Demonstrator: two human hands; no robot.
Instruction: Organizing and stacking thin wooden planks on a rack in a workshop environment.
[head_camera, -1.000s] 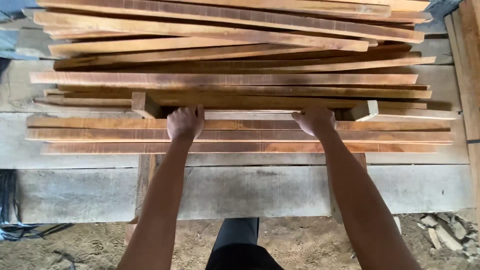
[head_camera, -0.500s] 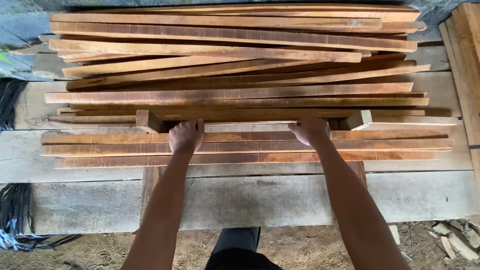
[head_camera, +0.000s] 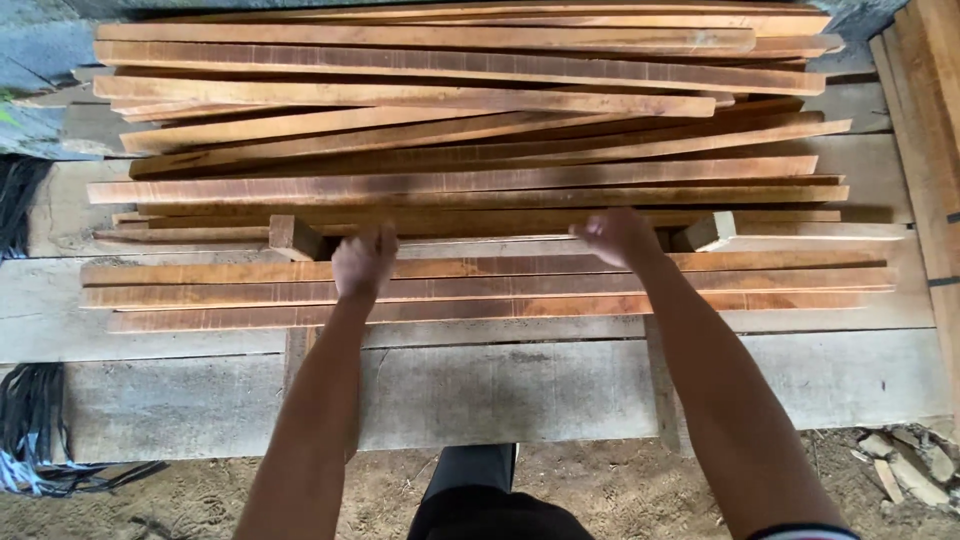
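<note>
Workbench (head_camera: 500, 385) of grey, weathered planks, seen from above, carrying thin brown wooden strips. Near row: three strips (head_camera: 480, 290) laid flat and parallel toward the front edge, running nearly the full width. Behind them, two short wooden blocks (head_camera: 292, 237), one toward the left end and one toward the right, with a pale strip lying between them. Back half: loose pile of strips (head_camera: 450, 110), overlapping and crossing at slight angles. Left hand (head_camera: 362, 262), fingers curled, over the near row just before the pale strip; whether it grips anything cannot be told. Right hand (head_camera: 620, 237), fingers curled and blurred, at the pile's front edge; contact cannot be told. Black cables (head_camera: 30, 420) hang off the left end; rubble on sandy ground at right.
</note>
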